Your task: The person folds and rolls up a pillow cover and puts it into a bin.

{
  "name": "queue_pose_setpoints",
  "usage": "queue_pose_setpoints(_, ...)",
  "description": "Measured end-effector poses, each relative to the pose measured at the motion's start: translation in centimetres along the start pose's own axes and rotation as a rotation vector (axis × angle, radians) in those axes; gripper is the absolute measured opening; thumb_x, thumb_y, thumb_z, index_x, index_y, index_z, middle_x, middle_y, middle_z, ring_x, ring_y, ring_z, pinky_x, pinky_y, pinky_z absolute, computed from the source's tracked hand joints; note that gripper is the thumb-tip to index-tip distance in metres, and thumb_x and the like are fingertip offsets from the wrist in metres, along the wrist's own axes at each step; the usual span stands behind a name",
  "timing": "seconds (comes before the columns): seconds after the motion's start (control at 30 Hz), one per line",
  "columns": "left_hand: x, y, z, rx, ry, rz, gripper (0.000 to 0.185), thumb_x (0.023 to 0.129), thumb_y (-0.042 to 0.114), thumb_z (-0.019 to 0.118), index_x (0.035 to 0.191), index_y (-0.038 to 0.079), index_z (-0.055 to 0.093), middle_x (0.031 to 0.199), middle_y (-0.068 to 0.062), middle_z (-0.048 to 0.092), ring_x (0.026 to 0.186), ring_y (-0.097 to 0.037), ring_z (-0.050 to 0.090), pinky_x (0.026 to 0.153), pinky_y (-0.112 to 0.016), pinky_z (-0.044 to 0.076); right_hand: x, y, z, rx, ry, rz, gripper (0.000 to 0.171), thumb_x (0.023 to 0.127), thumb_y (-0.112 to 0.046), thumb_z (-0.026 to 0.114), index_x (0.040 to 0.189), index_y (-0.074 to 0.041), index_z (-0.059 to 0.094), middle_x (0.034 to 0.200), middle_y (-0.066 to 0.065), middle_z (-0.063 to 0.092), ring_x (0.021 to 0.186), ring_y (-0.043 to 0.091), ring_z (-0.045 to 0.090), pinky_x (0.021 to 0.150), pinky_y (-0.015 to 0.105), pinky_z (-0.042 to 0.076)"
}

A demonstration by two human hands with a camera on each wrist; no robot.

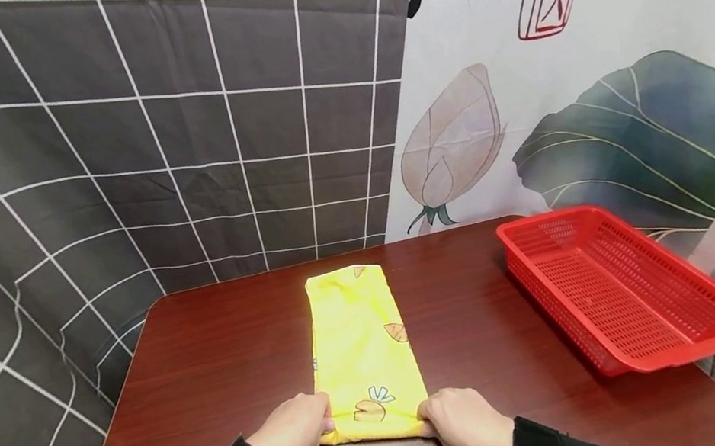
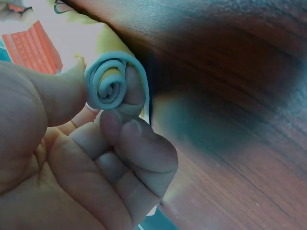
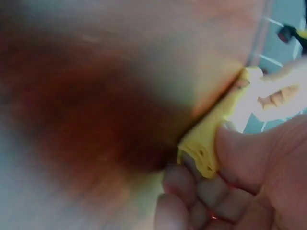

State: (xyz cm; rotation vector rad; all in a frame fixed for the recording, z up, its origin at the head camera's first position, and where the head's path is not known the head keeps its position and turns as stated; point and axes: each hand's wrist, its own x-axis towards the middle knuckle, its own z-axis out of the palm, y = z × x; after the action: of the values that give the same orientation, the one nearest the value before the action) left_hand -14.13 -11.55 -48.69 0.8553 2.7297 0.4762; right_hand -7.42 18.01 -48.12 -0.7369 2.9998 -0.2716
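- A yellow printed cloth (image 1: 363, 341) lies in a strip on the worktop (image 1: 231, 350), left of the red basket (image 1: 630, 282), one end wound into a roll (image 2: 109, 84).
- Fingers of the left hand (image 1: 295, 426) pinch the roll's end farther from the basket; those of the right hand (image 1: 467, 422) pinch the nearer end.
- Uneven pull between the hands could skew the roll; a slackened pinch might let its coils loosen.
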Motion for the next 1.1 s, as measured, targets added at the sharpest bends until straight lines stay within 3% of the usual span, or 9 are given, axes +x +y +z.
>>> queue_pose_setpoints(0.17,-0.8,0.8,-0.8,-0.037,-0.031,-0.016,0.023,0.101,0.021,0.071,0.083,0.017,0.058,0.069,0.006,0.048,0.063,-0.014,0.047,0.060,-0.032,0.039,0.9,0.9,-1.2,0.232,-0.187,0.065,0.028,0.093,-0.025,0.080,0.069,-0.022,0.066,0.061,-0.014,0.049,0.056,0.004,0.043,0.057,0.025,0.041)
queue_pose_setpoints(0.3,-1.2,1.3,-1.0,-0.048,-0.024,-0.041,0.023,0.101,0.021,0.069,0.081,0.018,0.057,0.067,0.006,0.045,0.062,-0.015,0.046,0.059,-0.032,0.038,1.6,2.1,-1.3,0.369,-0.253,0.084,0.032,0.090,-0.021,0.084,0.064,-0.020,0.064,0.059,-0.015,0.050,0.055,0.003,0.045,0.056,0.022,0.039)
queue_pose_setpoints(0.43,-1.4,1.7,-0.4,-0.023,0.037,-0.061,0.023,0.099,0.019,0.067,0.079,0.018,0.056,0.067,0.005,0.049,0.060,-0.016,0.048,0.058,-0.035,0.041,2.3,3.2,-0.7,0.384,-0.269,0.082,0.033,0.090,-0.025,0.085,0.064,-0.023,0.065,0.060,-0.016,0.054,0.056,0.003,0.048,0.055,0.022,0.041)
queue_pose_setpoints(0.6,-1.8,2.3,0.5,0.108,0.152,-0.067,0.019,0.096,0.022,0.073,0.085,0.016,0.059,0.078,0.000,0.057,0.070,-0.021,0.056,0.060,-0.042,0.048,2.6,3.0,-1.0,0.389,-0.282,0.150,0.036,0.087,-0.029,0.089,0.063,-0.020,0.063,0.057,-0.011,0.058,0.055,0.006,0.051,0.056,0.023,0.040)
queue_pose_setpoints(0.7,-2.0,2.6,0.9,0.240,0.264,0.028,0.016,0.093,0.019,0.077,0.088,0.016,0.061,0.084,0.002,0.055,0.076,-0.019,0.053,0.061,-0.036,0.045,2.7,2.7,-1.4,0.362,-0.274,0.197,0.039,0.086,-0.032,0.090,0.063,-0.018,0.062,0.054,-0.008,0.058,0.053,0.009,0.050,0.056,0.023,0.038)
queue_pose_setpoints(0.83,-2.4,2.7,1.4,0.420,0.401,0.284,0.016,0.088,0.011,0.075,0.083,0.017,0.060,0.080,0.006,0.050,0.075,-0.013,0.047,0.064,-0.027,0.041,2.6,2.6,-1.2,0.274,-0.217,0.198,0.041,0.082,-0.037,0.092,0.066,-0.022,0.058,0.059,-0.009,0.054,0.057,0.009,0.048,0.058,0.026,0.038)
queue_pose_setpoints(0.93,-2.8,2.4,1.7,0.450,0.417,0.381,0.018,0.088,0.009,0.073,0.079,0.018,0.060,0.079,0.008,0.051,0.074,-0.008,0.047,0.066,-0.024,0.043,2.3,2.4,-0.8,0.233,-0.128,0.083,0.036,0.080,-0.032,0.093,0.070,-0.025,0.059,0.065,-0.013,0.053,0.062,0.005,0.047,0.060,0.025,0.040)
queue_pose_setpoints(1.1,-3.5,1.5,1.9,0.355,0.392,0.388,0.016,0.091,0.011,0.075,0.082,0.021,0.066,0.084,0.011,0.059,0.081,-0.007,0.055,0.069,-0.024,0.049,1.3,2.0,-0.4,0.074,0.036,-0.211,0.020,0.083,-0.018,0.089,0.079,-0.028,0.073,0.077,-0.019,0.064,0.072,-0.002,0.050,0.066,0.017,0.045)
